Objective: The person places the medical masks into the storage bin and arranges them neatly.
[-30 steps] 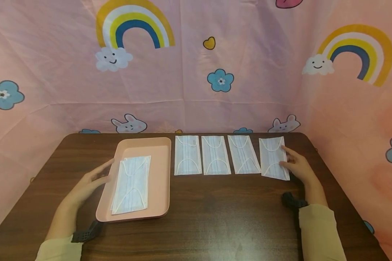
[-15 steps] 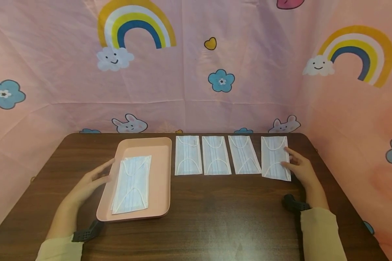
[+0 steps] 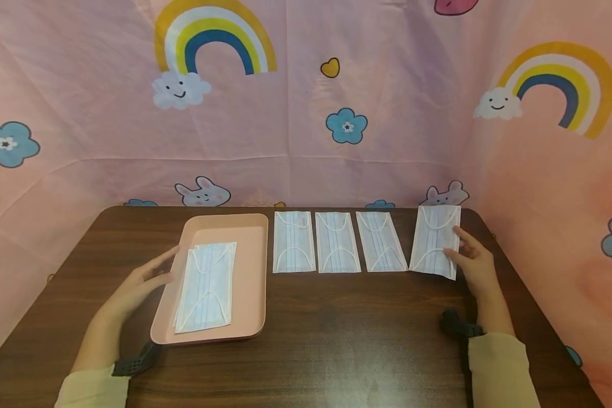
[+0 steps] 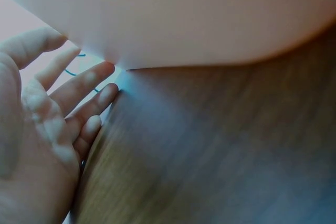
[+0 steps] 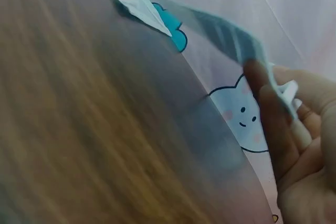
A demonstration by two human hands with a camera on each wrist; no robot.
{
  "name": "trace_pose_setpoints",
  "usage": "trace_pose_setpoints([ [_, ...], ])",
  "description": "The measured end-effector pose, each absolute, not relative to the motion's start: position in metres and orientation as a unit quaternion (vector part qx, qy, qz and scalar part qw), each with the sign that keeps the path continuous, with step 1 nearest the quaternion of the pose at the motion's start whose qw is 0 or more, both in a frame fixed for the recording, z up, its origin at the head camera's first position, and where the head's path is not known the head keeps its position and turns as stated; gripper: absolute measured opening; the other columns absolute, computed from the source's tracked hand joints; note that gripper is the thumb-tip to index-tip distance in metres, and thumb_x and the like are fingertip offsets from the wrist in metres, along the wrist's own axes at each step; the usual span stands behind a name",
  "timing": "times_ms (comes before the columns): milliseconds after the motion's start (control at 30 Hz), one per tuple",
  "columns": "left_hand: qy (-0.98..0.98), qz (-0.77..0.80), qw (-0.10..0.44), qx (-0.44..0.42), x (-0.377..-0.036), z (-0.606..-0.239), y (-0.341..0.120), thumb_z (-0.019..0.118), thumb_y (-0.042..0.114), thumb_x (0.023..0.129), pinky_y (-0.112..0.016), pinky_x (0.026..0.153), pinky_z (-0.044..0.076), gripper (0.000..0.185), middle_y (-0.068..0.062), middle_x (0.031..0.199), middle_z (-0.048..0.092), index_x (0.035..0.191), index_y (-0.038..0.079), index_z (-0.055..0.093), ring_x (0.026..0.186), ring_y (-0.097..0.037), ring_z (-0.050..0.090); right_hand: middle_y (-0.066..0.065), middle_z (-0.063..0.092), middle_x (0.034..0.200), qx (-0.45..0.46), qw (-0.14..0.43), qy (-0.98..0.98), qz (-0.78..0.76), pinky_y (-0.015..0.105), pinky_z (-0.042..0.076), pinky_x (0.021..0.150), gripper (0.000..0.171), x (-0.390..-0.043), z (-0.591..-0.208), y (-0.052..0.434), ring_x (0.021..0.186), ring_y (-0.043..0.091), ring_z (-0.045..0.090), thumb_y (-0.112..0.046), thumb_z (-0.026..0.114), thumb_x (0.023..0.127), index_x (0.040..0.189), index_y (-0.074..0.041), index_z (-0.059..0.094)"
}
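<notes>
My right hand (image 3: 478,267) pinches a pale blue disposable face mask (image 3: 435,241) by its right edge at the table's far right. In the right wrist view that mask (image 5: 226,32) is raised off the wood, thumb and fingers on either face of it. My left hand (image 3: 139,289) has its fingers at the left rim of a pink tray (image 3: 251,272); in the left wrist view the fingertips (image 4: 107,69) meet the tray's underside edge, relaxed and spread. Overlapping face masks (image 3: 206,292) lie in the tray's left part.
Between tray and right hand, three more masks lie in a row: a left one (image 3: 293,243), a middle one (image 3: 338,243) and a slightly slanted one (image 3: 381,243). The brown wooden table (image 3: 326,328) ends at a pink patterned cloth (image 3: 306,136) behind and at the sides.
The right hand has moved slightly right and lifted the mask it holds, which now tilts up with its top past the row. The left hand, tray and other masks have stayed put.
</notes>
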State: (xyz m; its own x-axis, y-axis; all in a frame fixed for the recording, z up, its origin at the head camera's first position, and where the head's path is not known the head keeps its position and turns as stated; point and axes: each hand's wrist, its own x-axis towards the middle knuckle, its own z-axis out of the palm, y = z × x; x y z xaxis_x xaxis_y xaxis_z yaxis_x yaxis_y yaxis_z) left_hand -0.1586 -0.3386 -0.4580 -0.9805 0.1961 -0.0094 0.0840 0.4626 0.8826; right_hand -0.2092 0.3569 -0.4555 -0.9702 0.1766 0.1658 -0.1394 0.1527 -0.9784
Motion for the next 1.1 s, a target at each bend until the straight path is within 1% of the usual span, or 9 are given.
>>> trace_pose_setpoints([
  [67,0.857,0.506,0.054,0.082,-0.158,-0.458,-0.339,0.058,0.021,0.096,-0.061,0.101,0.028,0.062,-0.023,0.152,0.023,0.151,0.013,0.03,0.134,-0.048,0.023,-0.005,0.063,0.091,-0.016,0.13,-0.74,0.66,0.017,0.051,0.062,0.061,-0.208,-0.453,0.354,0.085,0.009,0.055,0.0,0.071,0.084,0.14,-0.012,0.051],
  [133,0.861,0.499,0.052,0.083,-0.158,-0.458,-0.339,0.058,0.022,0.097,-0.043,0.102,0.034,0.062,-0.022,0.152,0.025,0.151,0.014,0.03,0.133,-0.046,0.026,-0.005,0.064,0.092,-0.016,0.137,-0.73,0.67,0.016,0.051,0.066,0.06,-0.207,-0.451,0.351,0.089,0.01,0.055,-0.001,0.072,0.084,0.14,-0.013,0.052],
  [200,0.864,0.493,0.048,0.085,-0.158,-0.458,-0.338,0.058,0.022,0.097,-0.025,0.096,0.036,0.061,-0.021,0.152,0.027,0.151,0.015,0.031,0.132,-0.043,0.028,-0.005,0.064,0.093,-0.014,0.145,-0.721,0.678,0.016,0.051,0.069,0.06,-0.207,-0.448,0.347,0.09,0.011,0.055,0.0,0.071,0.085,0.14,-0.013,0.052],
  [267,0.866,0.491,0.047,0.084,-0.158,-0.458,-0.339,0.057,0.023,0.097,-0.015,0.088,0.035,0.06,-0.021,0.151,0.028,0.151,0.016,0.031,0.13,-0.042,0.031,-0.003,0.065,0.093,-0.005,0.151,-0.708,0.69,0.016,0.051,0.07,0.059,-0.207,-0.445,0.342,0.09,0.011,0.056,0.002,0.07,0.085,0.139,-0.011,0.052],
  [333,0.864,0.494,0.049,0.082,-0.158,-0.458,-0.339,0.057,0.023,0.097,-0.022,0.093,0.036,0.061,-0.023,0.151,0.028,0.151,0.016,0.031,0.129,-0.042,0.032,-0.002,0.065,0.093,0.004,0.156,-0.696,0.701,0.017,0.051,0.071,0.059,-0.207,-0.442,0.336,0.088,0.011,0.058,0.006,0.069,0.084,0.139,-0.008,0.052],
  [400,0.861,0.499,0.053,0.078,-0.157,-0.458,-0.339,0.057,0.023,0.097,-0.038,0.1,0.036,0.061,-0.024,0.151,0.026,0.152,0.016,0.03,0.13,-0.045,0.031,-0.001,0.065,0.092,0.015,0.159,-0.685,0.711,0.018,0.052,0.069,0.059,-0.209,-0.438,0.33,0.085,0.011,0.059,0.01,0.067,0.084,0.138,-0.006,0.052],
  [533,0.853,0.512,0.06,0.074,-0.158,-0.458,-0.339,0.058,0.023,0.097,-0.067,0.098,0.025,0.062,-0.026,0.152,0.022,0.152,0.014,0.029,0.131,-0.05,0.026,0.001,0.065,0.091,0.028,0.158,-0.669,0.726,0.02,0.053,0.067,0.061,-0.21,-0.433,0.316,0.082,0.011,0.061,0.016,0.064,0.082,0.138,-0.003,0.051],
  [833,0.858,0.504,0.064,0.07,-0.155,-0.459,-0.34,0.058,0.023,0.097,-0.071,0.097,0.022,0.063,-0.027,0.152,0.021,0.152,0.012,0.028,0.131,-0.055,0.022,0.004,0.063,0.101,0.049,0.165,-0.673,0.719,0.024,0.054,0.071,0.061,-0.201,-0.413,0.271,0.082,0.012,0.067,0.015,0.064,0.083,0.139,-0.004,0.049],
  [1100,0.861,0.5,0.053,0.077,-0.156,-0.457,-0.338,0.058,0.023,0.096,-0.069,0.098,0.023,0.063,-0.026,0.152,0.023,0.151,0.012,0.029,0.132,-0.052,0.022,0.006,0.062,0.103,0.076,0.171,-0.662,0.726,0.028,0.055,0.072,0.062,-0.188,-0.396,0.23,0.079,0.013,0.067,0.018,0.064,0.081,0.137,-0.005,0.052],
])
